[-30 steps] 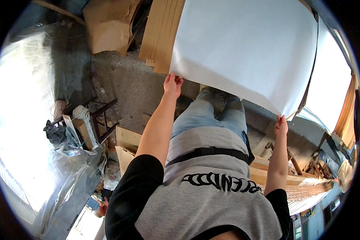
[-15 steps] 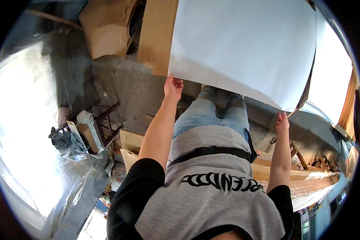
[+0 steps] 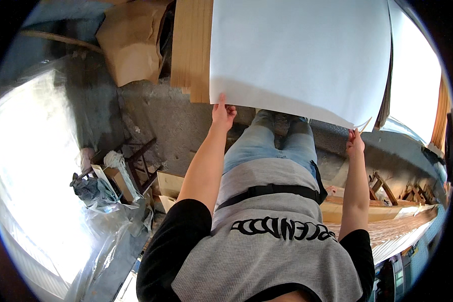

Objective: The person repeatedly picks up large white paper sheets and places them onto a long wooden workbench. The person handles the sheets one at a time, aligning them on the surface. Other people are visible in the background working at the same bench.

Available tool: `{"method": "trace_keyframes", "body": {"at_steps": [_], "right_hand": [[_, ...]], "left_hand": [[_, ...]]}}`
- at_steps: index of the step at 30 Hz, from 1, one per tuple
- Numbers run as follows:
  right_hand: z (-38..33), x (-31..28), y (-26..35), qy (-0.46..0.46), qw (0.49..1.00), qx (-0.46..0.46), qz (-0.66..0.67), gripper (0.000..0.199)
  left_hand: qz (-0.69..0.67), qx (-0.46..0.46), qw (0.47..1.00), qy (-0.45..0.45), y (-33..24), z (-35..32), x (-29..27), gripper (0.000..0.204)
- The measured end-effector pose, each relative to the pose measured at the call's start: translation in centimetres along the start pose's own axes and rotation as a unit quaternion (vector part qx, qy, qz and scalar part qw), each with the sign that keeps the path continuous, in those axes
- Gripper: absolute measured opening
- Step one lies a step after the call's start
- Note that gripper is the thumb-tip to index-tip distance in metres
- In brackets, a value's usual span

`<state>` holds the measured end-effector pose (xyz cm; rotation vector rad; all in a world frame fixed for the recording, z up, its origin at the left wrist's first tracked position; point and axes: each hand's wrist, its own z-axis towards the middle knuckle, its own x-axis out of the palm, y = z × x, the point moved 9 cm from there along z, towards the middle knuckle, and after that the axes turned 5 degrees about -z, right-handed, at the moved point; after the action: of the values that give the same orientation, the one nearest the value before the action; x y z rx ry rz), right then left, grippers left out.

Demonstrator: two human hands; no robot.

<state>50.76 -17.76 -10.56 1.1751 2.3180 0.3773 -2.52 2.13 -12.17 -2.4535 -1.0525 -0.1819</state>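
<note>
A large white sheet [image 3: 302, 55] hangs flat in front of me, filling the upper middle of the head view. My left hand [image 3: 222, 112] pinches its lower left edge, thumb up on the face of the sheet. At the lower right corner my right hand [image 3: 355, 142] grips the sheet, which curls slightly there. Both arms reach forward over my jeans and grey shirt.
Pale wooden boards [image 3: 192, 48] lean behind the sheet, with brown cardboard [image 3: 131, 40] to their left. A dark wooden frame [image 3: 138, 161], cardboard boxes [image 3: 168, 186] and clear plastic sheeting [image 3: 80, 221] lie on the concrete floor at left. Wooden pieces [image 3: 382, 189] and a long plank sit at right.
The sheet and both hands have stayed almost in place; the view has shifted slightly, with the sheet edge a little lower and more level.
</note>
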Motion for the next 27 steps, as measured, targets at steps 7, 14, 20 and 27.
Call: {"method": "trace_keyframes", "body": {"at_steps": [7, 14, 20, 27], "right_hand": [[-0.2, 0.4, -0.2, -0.011, 1.0, 0.013, 0.012, 0.017], [0.6, -0.2, -0.4, -0.007, 0.999, 0.009, 0.03, 0.016], [0.7, -0.7, -0.2, -0.008, 1.0, -0.006, 0.021, 0.016], [1.3, -0.5, -1.2, -0.024, 1.0, 0.004, 0.017, 0.013]], "left_hand": [[0.101, 0.242, 0.941, -0.216, -5.6, -1.8, -3.8, 0.031], [0.029, 0.197, 0.959, -0.202, -4.9, -1.9, -3.8, 0.016], [-0.028, 0.183, 0.963, -0.193, -4.2, -0.5, -4.9, 0.017], [-0.063, 0.137, 0.978, -0.144, -4.1, 0.8, -4.7, 0.022]]}}
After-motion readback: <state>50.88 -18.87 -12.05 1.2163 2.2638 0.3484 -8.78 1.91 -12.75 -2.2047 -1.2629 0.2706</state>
